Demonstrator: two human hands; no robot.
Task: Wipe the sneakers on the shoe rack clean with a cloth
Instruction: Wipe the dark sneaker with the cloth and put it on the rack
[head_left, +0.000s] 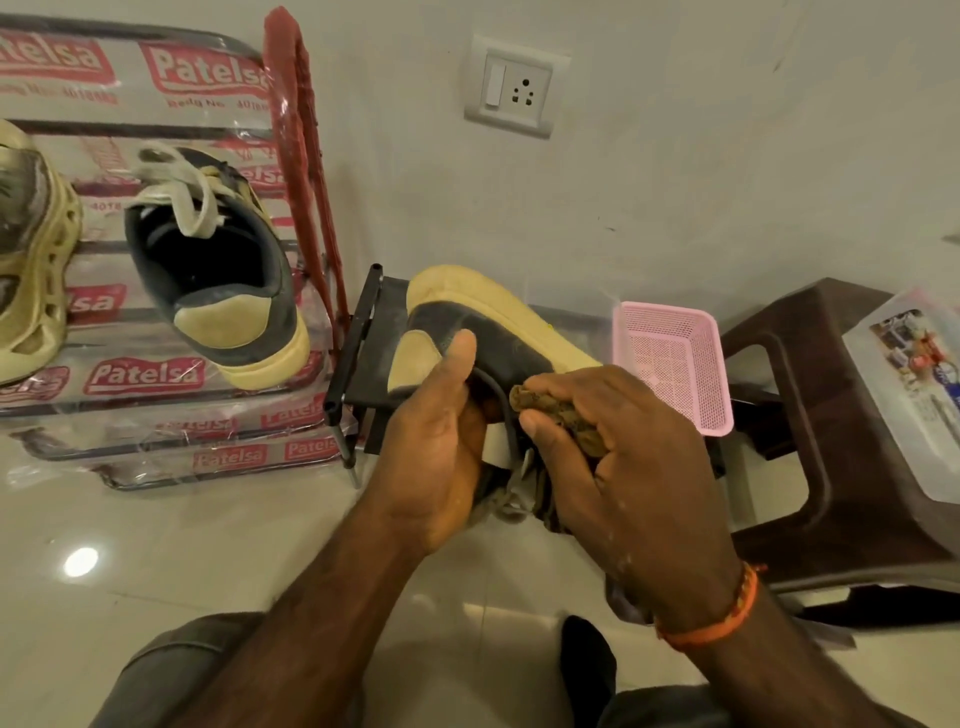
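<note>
A dark grey sneaker (498, 332) with a cream sole is turned on its side in mid-frame. My left hand (436, 441) grips it at the heel, thumb on the tan heel patch. Bunched in the fingers of my right hand (618, 457) is a brown cloth (550, 410), pressed against the sneaker's opening. Its matching sneaker (218, 270) sits on the plastic-wrapped shoe rack (140, 379) at the left. Beside it, a cream sneaker (31, 270) with a lattice sole is cut off by the frame's left edge.
A pink mesh basket (675, 364) stands just behind my right hand. A brown plastic stool (831, 441) at the right carries a clear lidded box (914, 395). A small black stand (363, 374) sits behind the held sneaker. The wall holds a switch socket (514, 88).
</note>
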